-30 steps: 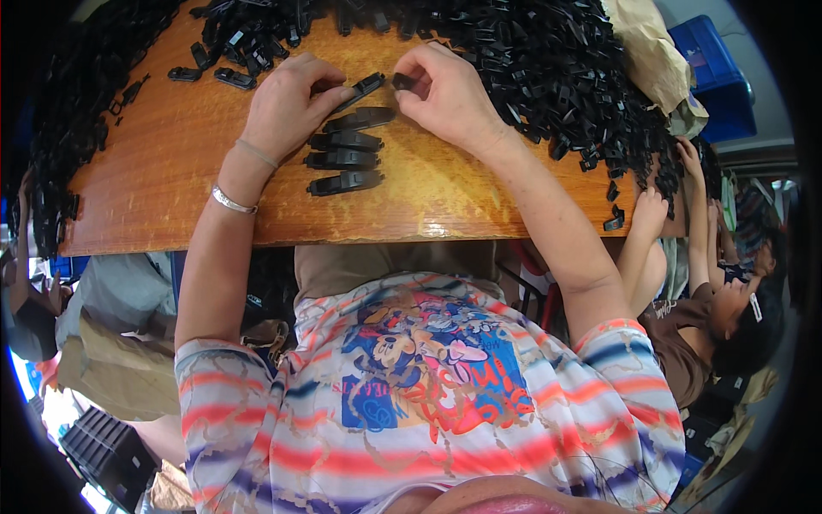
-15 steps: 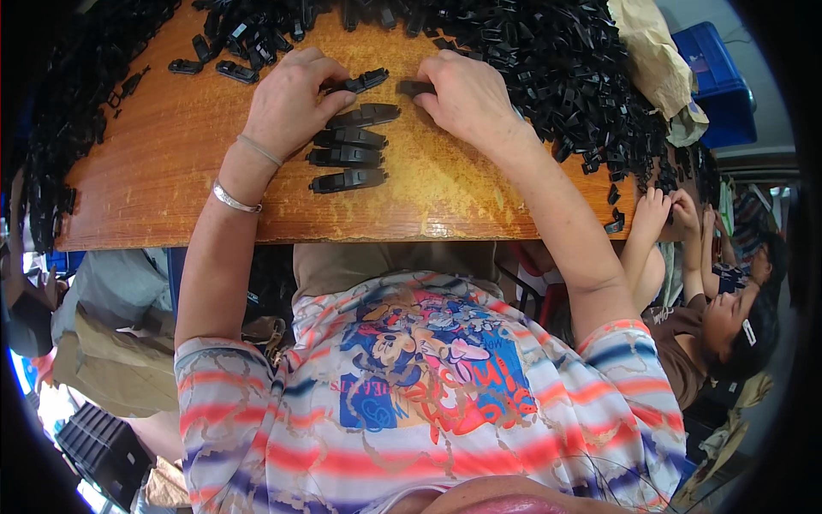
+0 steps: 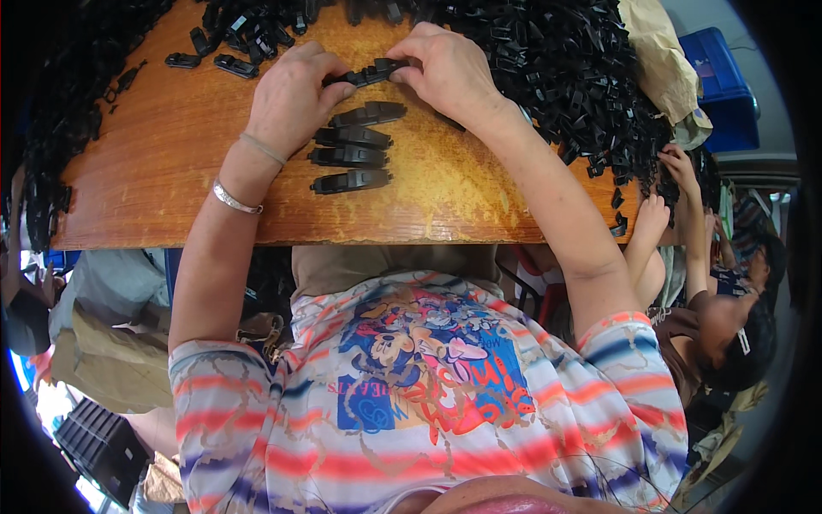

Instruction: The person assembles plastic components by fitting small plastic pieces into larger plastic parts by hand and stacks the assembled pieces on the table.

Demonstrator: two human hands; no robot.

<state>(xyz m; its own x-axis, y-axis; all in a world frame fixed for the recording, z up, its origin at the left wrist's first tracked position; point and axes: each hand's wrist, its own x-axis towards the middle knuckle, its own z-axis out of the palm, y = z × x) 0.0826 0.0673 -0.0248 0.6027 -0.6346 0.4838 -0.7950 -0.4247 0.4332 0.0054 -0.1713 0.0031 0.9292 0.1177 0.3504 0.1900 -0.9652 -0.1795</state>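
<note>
A slim black plastic part (image 3: 370, 75) is held level between my two hands above the wooden table. My left hand (image 3: 293, 92) pinches its left end between thumb and fingers. At the other end, the thumb and fingers of my right hand (image 3: 449, 70) are closed on it; whether they hold a separate small piece there is hidden. Just below, several similar long black plastic parts (image 3: 349, 158) lie stacked in a neat column, one under another. A dark piece (image 3: 450, 122) lies on the table, partly covered by my right wrist.
Heaps of small black parts (image 3: 565, 86) cover the table's far and right sides, with another heap (image 3: 51, 128) along the left. Brown paper (image 3: 659, 56) and a blue bin (image 3: 728, 90) stand at the right. A co-worker's hands (image 3: 664, 193) are at the table's right end.
My right hand has moved up and left, meeting the black part in my left hand. The dark piece it held seems to lie under the wrist now. The co-worker's one hand reached farther out.
</note>
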